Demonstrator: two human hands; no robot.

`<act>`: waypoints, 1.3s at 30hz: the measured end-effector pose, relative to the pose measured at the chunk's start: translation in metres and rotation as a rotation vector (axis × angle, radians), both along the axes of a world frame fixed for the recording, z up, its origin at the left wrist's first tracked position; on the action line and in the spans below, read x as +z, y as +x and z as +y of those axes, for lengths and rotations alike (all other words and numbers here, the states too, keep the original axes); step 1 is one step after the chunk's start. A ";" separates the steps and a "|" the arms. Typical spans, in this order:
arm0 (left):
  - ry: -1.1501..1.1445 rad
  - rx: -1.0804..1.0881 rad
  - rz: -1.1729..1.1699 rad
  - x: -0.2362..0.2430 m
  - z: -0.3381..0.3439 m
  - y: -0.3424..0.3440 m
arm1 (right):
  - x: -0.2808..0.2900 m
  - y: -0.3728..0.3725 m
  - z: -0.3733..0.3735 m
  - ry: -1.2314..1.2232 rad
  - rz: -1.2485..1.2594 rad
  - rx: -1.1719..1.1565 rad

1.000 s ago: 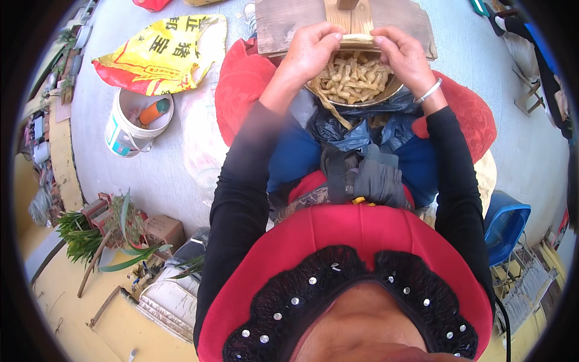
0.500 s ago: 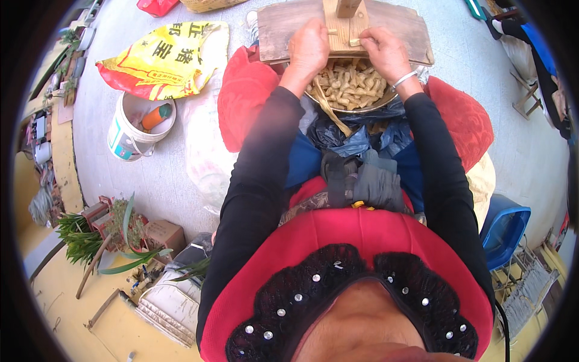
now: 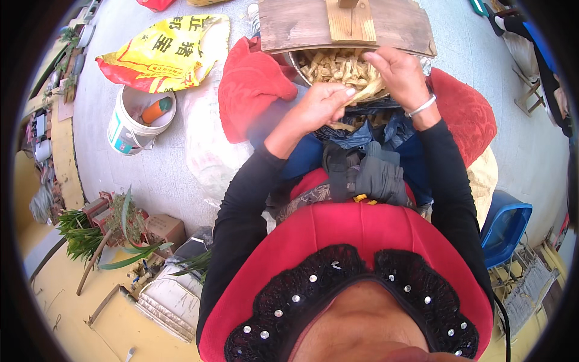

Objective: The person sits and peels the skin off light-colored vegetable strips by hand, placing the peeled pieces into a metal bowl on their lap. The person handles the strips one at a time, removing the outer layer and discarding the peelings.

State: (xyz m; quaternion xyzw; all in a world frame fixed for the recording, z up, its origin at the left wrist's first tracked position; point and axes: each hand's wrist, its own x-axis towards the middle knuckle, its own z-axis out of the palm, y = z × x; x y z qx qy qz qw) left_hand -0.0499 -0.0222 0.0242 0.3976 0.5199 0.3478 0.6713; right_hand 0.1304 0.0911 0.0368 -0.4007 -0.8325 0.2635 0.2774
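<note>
A round metal basin (image 3: 297,67) in front of my lap holds many knotted tan strips (image 3: 338,65), pale and wrinkled. Over the basin's near side, my left hand (image 3: 319,110) is closed, its thumb and fingers pinching a longer flat tan strip (image 3: 371,90). This strip runs up toward my right hand (image 3: 403,77), whose fingers are curled around its other end; the thumb points left above the knots. Beyond the basin lies a worn wooden board (image 3: 289,27) with a lighter plank (image 3: 351,24) fixed across it. An upright wooden post (image 3: 348,3) shows at the top edge.
Dark plastic bags (image 3: 353,137) lie under the basin's near side. Red cloths (image 3: 253,90) cover both knees. At left are a yellow printed sack (image 3: 175,51) and a white bucket (image 3: 123,130) with an orange-and-green object inside. A blue tub (image 3: 506,226) stands right; potted plants (image 3: 84,238) lower left.
Both hands have come back from the plank toward me. The left has dropped to the basin's near side and now grips a long strip; the right has shifted right and nearer.
</note>
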 end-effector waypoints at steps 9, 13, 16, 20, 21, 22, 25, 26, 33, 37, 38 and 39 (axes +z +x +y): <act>1.068 0.119 0.487 0.172 -0.001 0.003 | 0.120 -0.001 -0.086 -0.517 0.543 0.654; 1.147 0.089 0.276 0.181 0.023 0.016 | 0.140 0.006 -0.101 -0.668 0.955 0.551; 0.499 0.117 -0.407 0.127 0.038 0.032 | 0.105 0.003 -0.074 -0.729 1.004 0.431; 0.289 0.040 -0.498 0.070 0.034 0.032 | 0.050 0.005 -0.047 -0.581 0.854 0.005; 0.249 0.024 -0.480 0.062 0.037 0.036 | 0.036 0.005 -0.039 -0.507 0.786 -0.097; 0.212 0.012 -0.458 0.053 0.040 0.040 | 0.023 0.003 -0.032 -0.405 0.765 -0.107; 0.242 0.127 -0.358 0.026 0.046 0.055 | -0.009 0.000 -0.022 -0.118 0.657 -0.123; 0.254 0.162 -0.331 0.019 0.048 0.057 | -0.014 0.002 -0.023 -0.082 0.588 -0.149; 0.333 0.125 -0.058 -0.013 0.039 0.045 | -0.014 0.011 -0.032 0.015 0.143 -0.206; 0.879 0.191 0.981 -0.008 0.018 0.042 | -0.025 0.024 -0.034 -0.092 0.079 -0.101; 0.926 0.200 0.977 -0.009 0.016 0.041 | -0.031 0.026 -0.037 -0.167 0.088 -0.080; 0.973 0.208 0.972 -0.011 0.014 0.041 | -0.036 0.026 -0.042 -0.408 0.225 -0.075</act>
